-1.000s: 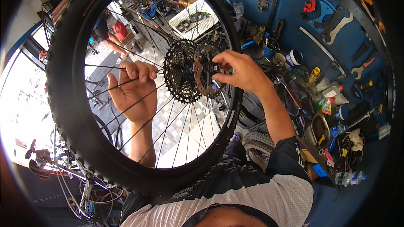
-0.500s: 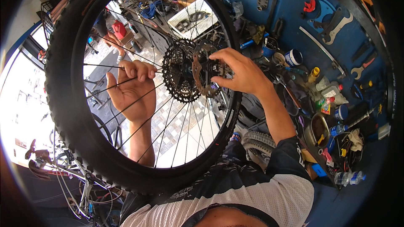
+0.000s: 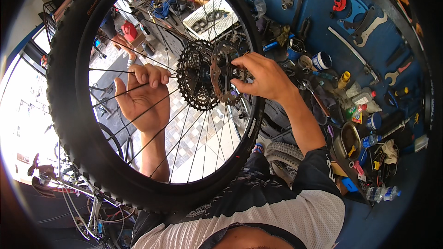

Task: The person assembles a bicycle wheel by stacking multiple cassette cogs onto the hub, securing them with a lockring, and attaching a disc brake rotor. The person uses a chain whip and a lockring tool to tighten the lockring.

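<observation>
A bicycle wheel (image 3: 69,87) with a knobbly black tyre stands upright before me, tilted. At its hub sit a black cassette (image 3: 187,94) and, to the right, a brown-stained disc brake rotor (image 3: 215,80). My right hand (image 3: 265,79) has its thumb and index finger around the hub's end cap (image 3: 236,73), beside the rotor. Behind the spokes, left of the cassette, is my left hand (image 3: 145,94); its palm faces me, the fingers half curled, the thumb apart. Nothing shows in its grasp, and its fingertips are close to a spoke.
On the right, tools including a spanner (image 3: 373,28) hang on a blue wall. Below them a cluttered bench holds bottles, pots and a metal tray (image 3: 351,140). A white basket (image 3: 221,7) with parts stands beyond the wheel. Bicycle parts (image 3: 92,207) are at lower left; another person (image 3: 110,30) is farther off.
The wheel has shifted slightly left, showing more of the lettering on its tyre. My right thumb and index finger have come a little closer together at the hub end. My left hand stays nearly still.
</observation>
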`<action>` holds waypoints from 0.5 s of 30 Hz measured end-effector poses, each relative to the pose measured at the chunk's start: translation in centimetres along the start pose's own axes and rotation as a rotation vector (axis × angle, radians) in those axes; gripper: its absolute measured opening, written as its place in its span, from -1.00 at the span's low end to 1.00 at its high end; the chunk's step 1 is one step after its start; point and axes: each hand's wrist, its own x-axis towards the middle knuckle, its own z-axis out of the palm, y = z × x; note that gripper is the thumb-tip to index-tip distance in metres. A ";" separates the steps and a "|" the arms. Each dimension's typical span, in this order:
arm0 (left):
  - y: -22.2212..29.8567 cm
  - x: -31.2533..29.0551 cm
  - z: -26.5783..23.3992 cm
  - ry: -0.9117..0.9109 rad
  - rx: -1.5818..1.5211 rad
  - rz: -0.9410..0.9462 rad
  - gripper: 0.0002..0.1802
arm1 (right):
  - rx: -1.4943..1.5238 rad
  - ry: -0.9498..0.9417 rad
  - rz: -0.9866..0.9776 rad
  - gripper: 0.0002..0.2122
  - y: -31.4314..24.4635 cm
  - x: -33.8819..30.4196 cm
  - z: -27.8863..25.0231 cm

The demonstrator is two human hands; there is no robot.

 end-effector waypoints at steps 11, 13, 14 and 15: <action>0.1 0.0 0.3 0.012 0.018 0.003 -0.46 | -0.175 0.047 0.031 -0.58 0.3 -0.2 1.3; 0.1 0.0 0.3 0.010 0.019 0.003 -0.46 | -0.086 0.172 -0.008 -0.60 -0.3 -0.1 1.4; 0.1 0.0 0.3 0.009 0.020 0.003 -0.46 | -0.024 0.127 0.037 -0.61 -0.5 -0.2 1.3; 0.1 0.0 0.4 0.007 0.019 0.002 -0.46 | 0.038 0.082 0.082 -0.62 -0.7 -0.3 1.2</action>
